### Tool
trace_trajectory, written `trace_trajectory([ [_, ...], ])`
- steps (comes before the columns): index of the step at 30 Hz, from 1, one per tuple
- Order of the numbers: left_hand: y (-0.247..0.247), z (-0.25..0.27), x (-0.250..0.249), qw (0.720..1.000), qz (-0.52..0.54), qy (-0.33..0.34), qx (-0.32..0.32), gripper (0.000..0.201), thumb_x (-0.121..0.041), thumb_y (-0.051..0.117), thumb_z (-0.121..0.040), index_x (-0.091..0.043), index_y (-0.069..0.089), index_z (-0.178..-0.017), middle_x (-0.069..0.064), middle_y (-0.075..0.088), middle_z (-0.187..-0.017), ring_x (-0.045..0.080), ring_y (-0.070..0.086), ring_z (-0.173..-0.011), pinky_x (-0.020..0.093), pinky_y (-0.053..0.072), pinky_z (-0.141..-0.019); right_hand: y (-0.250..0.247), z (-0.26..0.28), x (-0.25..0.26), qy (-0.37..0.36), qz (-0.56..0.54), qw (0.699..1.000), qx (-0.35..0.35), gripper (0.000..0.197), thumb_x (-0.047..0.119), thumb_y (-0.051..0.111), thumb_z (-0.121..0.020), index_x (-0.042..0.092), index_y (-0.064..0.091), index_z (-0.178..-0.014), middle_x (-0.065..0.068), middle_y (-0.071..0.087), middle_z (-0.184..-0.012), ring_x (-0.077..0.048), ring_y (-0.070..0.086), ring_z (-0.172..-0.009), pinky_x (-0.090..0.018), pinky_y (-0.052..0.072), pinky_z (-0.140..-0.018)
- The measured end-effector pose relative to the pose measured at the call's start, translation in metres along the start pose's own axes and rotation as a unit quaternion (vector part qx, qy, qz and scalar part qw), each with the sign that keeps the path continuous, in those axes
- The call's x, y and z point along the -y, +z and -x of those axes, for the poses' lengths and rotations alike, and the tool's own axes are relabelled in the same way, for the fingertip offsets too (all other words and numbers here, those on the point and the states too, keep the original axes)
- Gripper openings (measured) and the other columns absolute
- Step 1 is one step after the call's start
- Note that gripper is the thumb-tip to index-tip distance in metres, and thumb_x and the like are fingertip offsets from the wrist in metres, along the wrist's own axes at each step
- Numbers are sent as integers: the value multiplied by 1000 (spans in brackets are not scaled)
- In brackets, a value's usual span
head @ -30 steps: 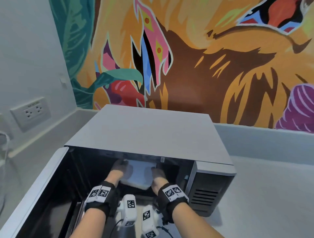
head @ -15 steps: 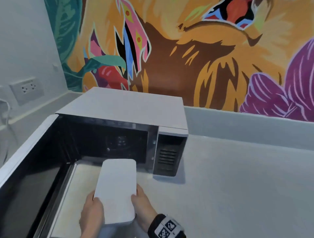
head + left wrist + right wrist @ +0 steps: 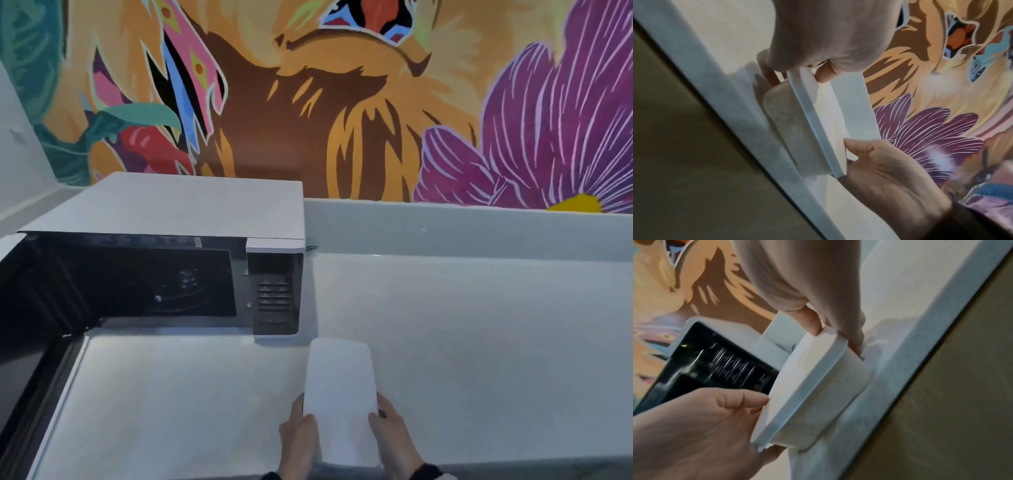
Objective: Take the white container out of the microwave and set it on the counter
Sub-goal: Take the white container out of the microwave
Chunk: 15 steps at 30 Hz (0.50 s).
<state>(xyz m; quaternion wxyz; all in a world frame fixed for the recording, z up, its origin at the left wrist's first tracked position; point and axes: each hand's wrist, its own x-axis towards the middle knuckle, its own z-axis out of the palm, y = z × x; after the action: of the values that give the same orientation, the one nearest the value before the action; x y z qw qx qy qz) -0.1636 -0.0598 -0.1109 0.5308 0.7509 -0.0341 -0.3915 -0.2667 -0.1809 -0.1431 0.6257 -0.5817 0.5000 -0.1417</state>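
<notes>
The white lidded container [image 3: 339, 394] is out of the microwave [image 3: 191, 209] and low over the grey counter [image 3: 479, 342], near its front edge and just right of the oven. My left hand [image 3: 299, 425] grips its left side and my right hand [image 3: 387, 421] grips its right side, thumbs on the lid. In the left wrist view the container [image 3: 812, 129] has its base at the counter surface; I cannot tell whether it rests there. The right wrist view shows the container [image 3: 818, 386] between my right hand [image 3: 828, 326] and left hand [image 3: 715, 418].
The microwave door [image 3: 30, 342] stands open to the left, and the dark cavity [image 3: 154, 284] holds nothing. A painted mural wall [image 3: 376, 120] rises behind the counter. The counter's front edge [image 3: 756, 129] runs close beside the container.
Both hands pulled the container out of the microwave cavity, then carried it to the right and down to the counter beside the oven.
</notes>
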Motion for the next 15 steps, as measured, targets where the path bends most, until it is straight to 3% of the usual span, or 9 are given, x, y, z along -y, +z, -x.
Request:
trace_trajectory([
  [2,17,-9,-15,998,24,24,45,52,-6,39,-99,-16,40,-149,7,49,-151,28,50,-130,33,40,-106,-18,-11,13,13,-63,997,-38,39,3,50,-82,11,50,-120,-14,64,-108,-34,64,-101,-42,56,-81],
  [4,29,-26,-31,995,57,25,72,54,-11,37,-102,-16,28,-155,6,44,-148,29,44,-140,38,36,-114,-30,-22,33,27,-97,993,-54,20,11,48,-90,15,44,-109,-13,56,-107,-32,58,-102,-40,51,-82],
  [5,35,-40,-35,993,74,28,83,49,-16,39,-101,-18,34,-150,8,47,-141,30,50,-132,39,41,-109,-34,-27,46,33,-103,993,-52,9,16,47,-90,13,47,-98,-12,55,-100,-29,58,-93,-38,50,-78],
  [7,42,-62,-48,988,105,34,108,19,-25,42,-93,-18,55,-105,12,55,-106,21,61,-87,29,52,-72,-38,-41,68,31,-116,992,-37,19,15,45,-88,10,49,-69,-10,54,-72,-24,51,-66,-30,41,-59],
  [8,43,-73,-55,988,111,36,106,16,-24,39,-93,-19,51,-84,12,55,-87,15,55,-69,22,45,-56,-39,-52,75,37,-123,991,-36,26,13,45,-89,11,49,-64,-8,53,-67,-23,48,-62,-29,36,-55],
  [10,45,-84,-71,987,120,17,105,31,-18,34,-99,-18,47,-71,5,62,-67,12,51,-58,19,39,-46,-36,-70,94,51,-129,990,-31,19,17,45,-91,10,58,-79,-10,58,-81,-25,52,-74,-29,34,-56],
  [12,45,-92,-87,984,133,5,120,36,-17,34,-102,-13,58,-76,6,77,-69,15,59,-67,23,45,-53,-29,-88,104,57,-127,989,-38,27,24,44,-92,9,60,-108,-10,62,-107,-27,55,-94,-31,37,-65],
  [13,45,-97,-93,981,141,-5,132,37,-19,34,-104,-13,61,-79,2,80,-66,16,60,-71,26,45,-57,-26,-97,108,59,-128,989,-36,33,26,44,-92,9,59,-115,-9,62,-111,-27,55,-97,-31,38,-68],
  [15,42,-102,-104,978,151,-29,143,39,-22,33,-106,-14,64,-85,-4,78,-69,15,59,-74,29,44,-60,-22,-106,118,57,-122,991,-17,27,19,44,-91,4,63,-104,-8,62,-91,-24,54,-82,-29,38,-62],
])
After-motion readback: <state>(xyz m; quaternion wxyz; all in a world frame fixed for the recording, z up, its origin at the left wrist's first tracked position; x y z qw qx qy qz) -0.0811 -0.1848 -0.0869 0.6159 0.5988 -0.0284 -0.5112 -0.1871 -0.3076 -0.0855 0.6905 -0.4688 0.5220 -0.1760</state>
